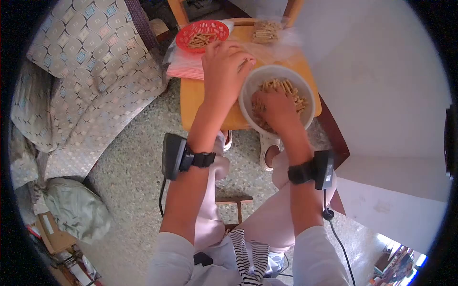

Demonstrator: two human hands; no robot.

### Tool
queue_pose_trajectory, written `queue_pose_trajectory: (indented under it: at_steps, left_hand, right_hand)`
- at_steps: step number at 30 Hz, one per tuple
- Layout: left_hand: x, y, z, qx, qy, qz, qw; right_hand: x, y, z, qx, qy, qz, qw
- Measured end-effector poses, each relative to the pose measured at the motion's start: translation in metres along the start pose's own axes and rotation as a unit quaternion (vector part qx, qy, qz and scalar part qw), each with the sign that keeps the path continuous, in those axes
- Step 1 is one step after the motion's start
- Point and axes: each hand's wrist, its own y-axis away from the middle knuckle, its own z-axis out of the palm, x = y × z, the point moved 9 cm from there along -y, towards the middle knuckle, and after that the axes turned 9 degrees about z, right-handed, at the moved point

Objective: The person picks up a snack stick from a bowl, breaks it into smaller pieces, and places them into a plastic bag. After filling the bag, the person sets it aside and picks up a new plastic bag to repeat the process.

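Note:
My left hand (pixel 224 66) is over the chair seat, just below the red basket (pixel 179 42). Its fingers are curled inward, and what is between them is too small to make out. Inside the white bowl (pixel 309 112), my right hand (pixel 276 108) reaches into a heap of short tan stick-like pieces (pixel 286 88). Those fingers are bent together, their tips partly hidden among the pieces. More such pieces (pixel 201 40) lie in the red basket. A clear plastic bag (pixel 266 32) with a bundle of the same pieces lies at the back right of the seat.
The wooden chair (pixel 191 105) carries everything. Under the basket is a stack of red-edged plastic bags (pixel 185 71). A patterned cloth cover (pixel 95 57) hangs at left, a white wall (pixel 381 86) stands at right. Cables (pixel 341 238) run from wrist-worn devices (pixel 324 169).

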Motion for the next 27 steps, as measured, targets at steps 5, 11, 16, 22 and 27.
queue_pose_trajectory:
  at_steps: [5, 11, 16, 22, 27]
  left_hand:
    - [-0.023, 0.005, 0.019, -0.075, -0.006, -0.061, 0.995]
    - [-0.019, 0.001, 0.016, -0.073, 0.051, -0.073, 0.993]
    - [-0.014, -0.006, 0.008, -0.007, 0.155, -0.056, 0.986]
    - [-0.017, 0.0, 0.016, -0.051, 0.152, -0.038, 0.986]
    - [-0.036, 0.019, 0.035, -0.168, 0.072, -0.067, 0.981]
  right_hand:
    - [0.001, -0.009, 0.003, -0.012, -0.003, 0.018, 1.0]
    - [0.011, -0.011, 0.003, 0.031, 0.004, 0.027, 0.999]
    - [0.014, -0.008, -0.006, 0.058, -0.017, 0.024, 0.998]
    - [0.01, -0.006, -0.026, 0.104, -0.028, 0.026, 0.994]
    - [0.019, -0.004, -0.044, 0.183, -0.081, 0.042, 0.979]
